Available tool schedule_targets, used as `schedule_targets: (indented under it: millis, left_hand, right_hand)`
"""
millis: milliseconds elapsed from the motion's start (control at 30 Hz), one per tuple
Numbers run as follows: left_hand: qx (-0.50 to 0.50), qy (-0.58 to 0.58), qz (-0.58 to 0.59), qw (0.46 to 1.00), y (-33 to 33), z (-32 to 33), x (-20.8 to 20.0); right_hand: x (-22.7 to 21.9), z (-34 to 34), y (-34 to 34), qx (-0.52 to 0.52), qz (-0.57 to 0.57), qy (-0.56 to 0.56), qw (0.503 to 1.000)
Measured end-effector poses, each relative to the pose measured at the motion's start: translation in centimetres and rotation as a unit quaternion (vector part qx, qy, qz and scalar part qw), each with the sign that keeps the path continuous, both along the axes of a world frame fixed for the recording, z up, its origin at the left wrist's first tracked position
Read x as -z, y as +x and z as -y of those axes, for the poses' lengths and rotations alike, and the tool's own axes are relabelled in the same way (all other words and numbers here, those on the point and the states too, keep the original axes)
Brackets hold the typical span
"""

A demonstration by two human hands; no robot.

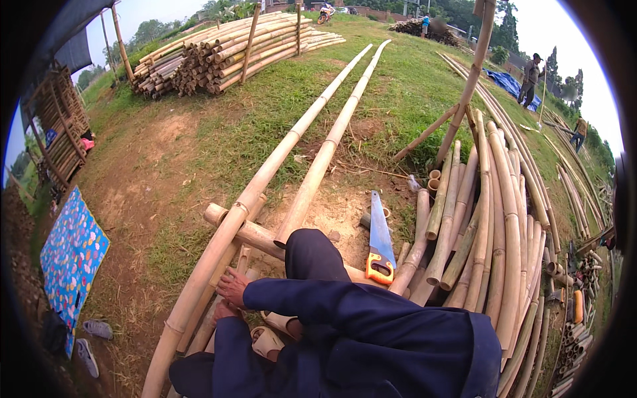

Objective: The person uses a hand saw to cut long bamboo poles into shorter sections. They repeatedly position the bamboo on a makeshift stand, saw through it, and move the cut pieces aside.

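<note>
My right hand (233,288) reaches across from the right, its fingers bent over a bamboo pole (205,322) beside my legs. Close below it, my left hand (227,310) is at the same pole; its fingertips are partly hidden. A longer, thicker bamboo pole (251,196) runs past the hands on their left. Another long pole (326,154) lies to its right. Both cross a short bamboo crosspiece (255,237) near my knee. A handsaw (379,232) with an orange and black handle leans blade-up on the right, out of my hands.
A heap of bamboo poles (501,219) lies close on my right, beside a slanted post (468,86). More poles (232,53) are stacked far left. A patterned blue mat (73,249) and shoes (87,357) lie left. A person (531,79) stands far right.
</note>
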State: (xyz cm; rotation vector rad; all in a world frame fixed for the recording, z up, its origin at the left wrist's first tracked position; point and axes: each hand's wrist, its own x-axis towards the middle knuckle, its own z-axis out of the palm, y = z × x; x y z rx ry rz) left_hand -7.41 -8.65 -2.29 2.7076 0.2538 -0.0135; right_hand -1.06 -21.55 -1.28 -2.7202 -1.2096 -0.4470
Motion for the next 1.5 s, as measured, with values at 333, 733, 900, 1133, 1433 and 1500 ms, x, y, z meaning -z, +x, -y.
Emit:
schedule_targets:
  millis: [333,733,900,1133,1433,1500]
  left_hand:
    - [0.0,-0.014,0.08,0.997,-3.0,-3.4,-7.7]
    - [-0.158,-0.1,0.152,0.971,-18.2,-14.6,-19.4]
    - [-0.238,-0.004,0.259,0.936,-23.9,-18.0,-15.5]
    - [-0.4,-0.063,0.345,0.847,-21.5,-21.9,-11.1]
    - [-0.435,-0.689,0.452,0.364,-14.3,-28.3,-8.6]
    - [-0.463,-0.661,0.444,0.389,-12.2,-27.6,-8.1]
  right_hand:
    - [-2.6,-4.3,2.9,-0.112,-0.071,-0.112,0.985]
    - [-8.4,-3.0,4.8,-0.2,-0.036,-0.039,0.978]
    - [-15.1,-6.5,5.3,-0.208,0.01,0.015,0.978]
    - [-18.1,-0.2,8.6,-0.126,0.006,0.061,0.99]
    - [-13.9,10.4,13.5,-0.094,-0.034,0.085,0.991]
    - [-13.0,11.7,14.7,-0.091,-0.064,0.089,0.99]
